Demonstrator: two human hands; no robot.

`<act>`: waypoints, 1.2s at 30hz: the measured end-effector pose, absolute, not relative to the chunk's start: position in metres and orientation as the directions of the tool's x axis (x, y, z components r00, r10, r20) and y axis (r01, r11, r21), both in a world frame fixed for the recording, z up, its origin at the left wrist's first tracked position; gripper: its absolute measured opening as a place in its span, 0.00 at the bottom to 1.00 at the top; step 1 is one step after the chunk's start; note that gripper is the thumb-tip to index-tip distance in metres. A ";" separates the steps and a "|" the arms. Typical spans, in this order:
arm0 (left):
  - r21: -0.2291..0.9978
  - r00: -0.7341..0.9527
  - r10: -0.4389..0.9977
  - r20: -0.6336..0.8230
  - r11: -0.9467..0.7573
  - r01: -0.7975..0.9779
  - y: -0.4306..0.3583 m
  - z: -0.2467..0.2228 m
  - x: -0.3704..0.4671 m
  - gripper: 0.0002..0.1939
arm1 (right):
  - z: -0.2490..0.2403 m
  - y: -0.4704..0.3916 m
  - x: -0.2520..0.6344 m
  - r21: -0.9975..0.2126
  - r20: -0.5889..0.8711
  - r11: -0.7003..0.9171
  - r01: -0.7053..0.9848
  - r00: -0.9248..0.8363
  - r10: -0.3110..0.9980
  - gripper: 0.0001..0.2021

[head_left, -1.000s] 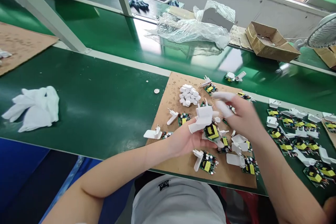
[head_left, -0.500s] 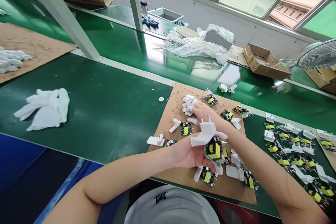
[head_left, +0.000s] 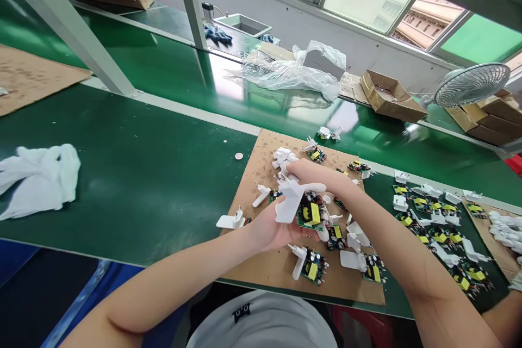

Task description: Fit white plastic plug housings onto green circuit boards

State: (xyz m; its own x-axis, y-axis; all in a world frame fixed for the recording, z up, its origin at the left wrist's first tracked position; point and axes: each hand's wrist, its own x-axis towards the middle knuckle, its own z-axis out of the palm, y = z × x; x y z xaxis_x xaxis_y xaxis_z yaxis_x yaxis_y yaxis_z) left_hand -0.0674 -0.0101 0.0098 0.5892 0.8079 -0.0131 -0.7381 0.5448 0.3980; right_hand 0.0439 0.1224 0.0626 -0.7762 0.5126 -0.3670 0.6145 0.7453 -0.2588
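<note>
Across the whole width: green bench top [head_left: 134,168], with a second green level behind it beyond a grey rail. No readable brand, label or writing on any part; only a small dark printed mark on the white shirt [head_left: 241,311] at the bottom edge, too small to read.

Centre right on the bench: brown cardboard sheet [head_left: 265,261], scattered with white plug halves and small circuit boards. Far left: heap of white cloth gloves [head_left: 38,179]. Rear level: crumpled clear plastic bag [head_left: 285,73], open cardboard box [head_left: 389,95], white desk fan [head_left: 471,84].

Above the sheet: left hand [head_left: 271,228], palm up, fingers curled about a white plug shell [head_left: 290,201] with a circuit board [head_left: 310,213] attached, its yellow part facing up. Grip closed on the shell; white cots on some fingertips.

Right hand [head_left: 304,169], reaching across and over the left, fingertips down at a pile of small white caps [head_left: 281,159]; fingers bent, hold on a cap not discernible. Right forearm covering part of the sheet and some boards beneath.

Right of the sheet: row of boards [head_left: 438,223] with white shells, lying directly on the green surface.
</note>
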 end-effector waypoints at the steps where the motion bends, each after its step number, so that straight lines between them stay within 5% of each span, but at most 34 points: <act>1: 0.410 0.586 0.810 -0.017 0.540 -0.735 -0.010 0.009 -0.067 0.23 | 0.066 0.121 0.051 -0.280 -0.336 0.718 0.637 -0.766 0.549 0.03; 4: 0.454 0.548 0.835 -0.048 0.507 -0.733 -0.011 0.010 -0.067 0.24 | 0.084 0.101 0.084 -0.474 -0.072 0.583 0.660 -0.689 0.722 0.07; 6: 0.498 0.508 0.858 -0.079 0.476 -0.725 -0.011 0.012 -0.067 0.24 | 0.101 0.075 0.107 -0.672 0.193 0.537 0.510 -0.579 0.792 0.06; 9: 0.585 0.432 0.897 -0.090 0.399 -0.706 -0.009 0.012 -0.062 0.25 | 0.126 0.033 0.128 -0.812 0.275 0.548 0.201 -0.696 0.664 0.08; 13: 0.737 0.435 0.896 -0.092 0.355 -0.576 -0.010 0.006 -0.054 0.23 | 0.138 0.011 0.125 -0.790 0.221 0.606 0.097 -0.876 0.429 0.13; 20: 0.840 0.545 0.838 -0.039 0.322 -0.436 -0.018 0.000 -0.052 0.22 | 0.125 0.015 0.120 -0.878 0.154 0.467 0.109 -0.857 0.491 0.17; 25: 0.834 0.421 0.907 -0.008 0.239 -0.497 -0.018 -0.002 -0.056 0.27 | 0.102 -0.025 0.135 -0.951 0.298 0.308 -0.024 -0.335 0.894 0.12; 30: 0.862 0.360 0.932 -0.055 0.226 -0.453 -0.022 -0.004 -0.062 0.42 | 0.069 -0.064 0.116 -0.932 0.347 0.351 0.092 -0.059 0.936 0.09; 36: 0.873 0.312 0.945 -0.097 0.231 -0.429 -0.021 -0.004 -0.058 0.42 | 0.035 -0.081 0.096 -0.839 0.508 0.466 0.282 0.097 0.856 0.15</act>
